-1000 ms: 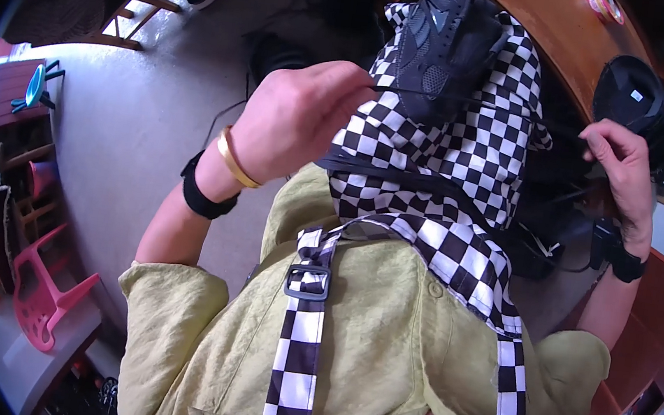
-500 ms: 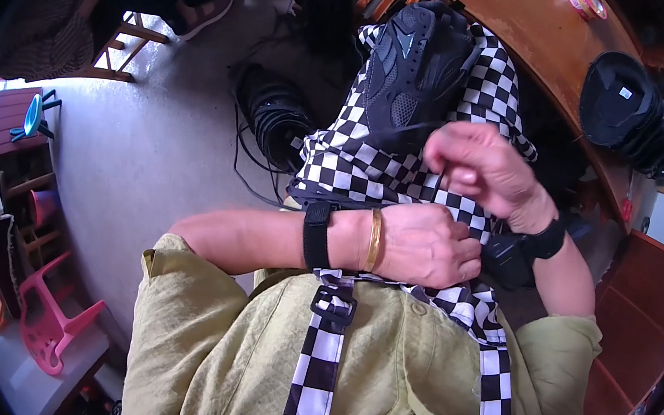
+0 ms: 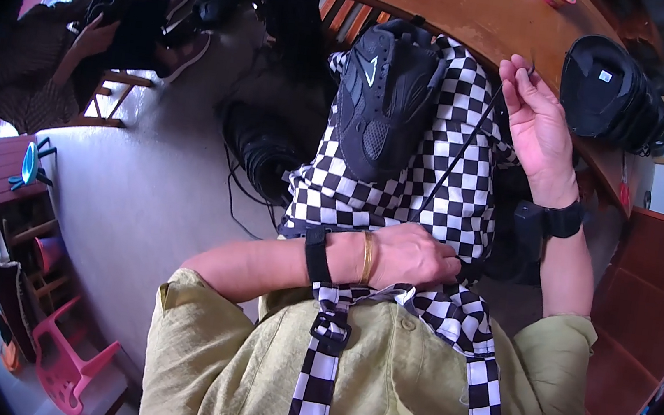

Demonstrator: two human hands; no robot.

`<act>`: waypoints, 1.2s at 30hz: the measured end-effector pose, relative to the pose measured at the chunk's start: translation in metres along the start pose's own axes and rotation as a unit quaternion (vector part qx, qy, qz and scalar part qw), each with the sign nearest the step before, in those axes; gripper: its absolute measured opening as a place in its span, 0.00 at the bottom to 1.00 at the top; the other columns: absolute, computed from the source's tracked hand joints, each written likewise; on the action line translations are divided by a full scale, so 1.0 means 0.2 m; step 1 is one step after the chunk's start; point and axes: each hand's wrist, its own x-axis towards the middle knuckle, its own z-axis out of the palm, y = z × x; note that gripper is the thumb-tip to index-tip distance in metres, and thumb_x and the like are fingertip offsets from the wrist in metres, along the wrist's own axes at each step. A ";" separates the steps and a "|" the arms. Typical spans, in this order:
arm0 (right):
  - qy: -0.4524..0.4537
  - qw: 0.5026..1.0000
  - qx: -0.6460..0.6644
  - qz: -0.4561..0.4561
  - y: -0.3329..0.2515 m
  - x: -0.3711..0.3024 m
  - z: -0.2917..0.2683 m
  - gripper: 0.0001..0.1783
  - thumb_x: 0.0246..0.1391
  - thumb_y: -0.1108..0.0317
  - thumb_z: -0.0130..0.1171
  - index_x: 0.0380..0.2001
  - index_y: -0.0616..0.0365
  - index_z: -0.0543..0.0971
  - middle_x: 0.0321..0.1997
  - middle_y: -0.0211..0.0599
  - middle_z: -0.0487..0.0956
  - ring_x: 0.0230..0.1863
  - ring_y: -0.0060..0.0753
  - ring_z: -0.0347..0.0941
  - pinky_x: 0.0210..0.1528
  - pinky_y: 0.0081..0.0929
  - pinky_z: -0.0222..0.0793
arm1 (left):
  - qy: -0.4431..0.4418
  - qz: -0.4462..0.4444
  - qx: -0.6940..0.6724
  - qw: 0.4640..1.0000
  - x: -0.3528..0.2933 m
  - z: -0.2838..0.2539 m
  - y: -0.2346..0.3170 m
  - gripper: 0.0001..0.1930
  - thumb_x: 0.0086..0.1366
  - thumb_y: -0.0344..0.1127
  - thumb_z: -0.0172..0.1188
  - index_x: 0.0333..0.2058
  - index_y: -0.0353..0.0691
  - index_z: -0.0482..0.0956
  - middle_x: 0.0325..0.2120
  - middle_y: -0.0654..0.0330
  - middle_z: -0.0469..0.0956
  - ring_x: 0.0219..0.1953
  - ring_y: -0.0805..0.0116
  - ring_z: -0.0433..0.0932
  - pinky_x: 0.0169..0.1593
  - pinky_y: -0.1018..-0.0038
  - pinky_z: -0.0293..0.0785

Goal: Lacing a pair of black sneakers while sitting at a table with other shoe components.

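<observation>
So from where I'm watching the feed, the right hand (image 3: 537,125) is raised up beside the black sneaker (image 3: 383,93), fingertips pinched together on the end of a thin black lace (image 3: 459,153). That lace runs taut from the pinch down and across the checkered apron (image 3: 441,196) toward the left hand (image 3: 413,255). The left hand sits below the sneaker, pressed flat-ish on the apron with the fingers curled in; the lace seems to end right at those fingers, but I can't tell whether they're actually clamped on it or just resting there. Gold bangle and a black band on that wrist, black watch on the right one.

The sneaker itself lies on the lap, on top of the apron, sole side mostly hidden, a small green mark on its side facing up. Just beyond the sneaker is a wooden table (image 3: 456,7), curved by the lens. To the right of the sneaker, past the raised hand, a black bag-like thing (image 3: 611,92) sits on the table edge. Left of the sneaker there's a pile of black cables (image 3: 261,145) on the grey floor. Well off to the left of the sneaker, another person (image 3: 77,52) is bent over dark shoes. Far below-left of the sneaker, a pink plastic chair (image 3: 69,358).
</observation>
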 end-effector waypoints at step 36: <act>-0.278 0.720 -0.544 -0.327 0.51 -0.45 0.15 0.06 0.53 0.72 0.66 0.33 0.61 0.82 0.53 0.56 0.77 0.47 0.55 0.79 0.52 0.40 0.78 | 0.148 -0.299 0.421 0.844 0.23 -0.68 -0.58 0.19 0.54 0.41 0.66 0.47 0.54 0.85 0.47 0.59 0.75 0.57 0.53 0.69 0.59 0.52 0.66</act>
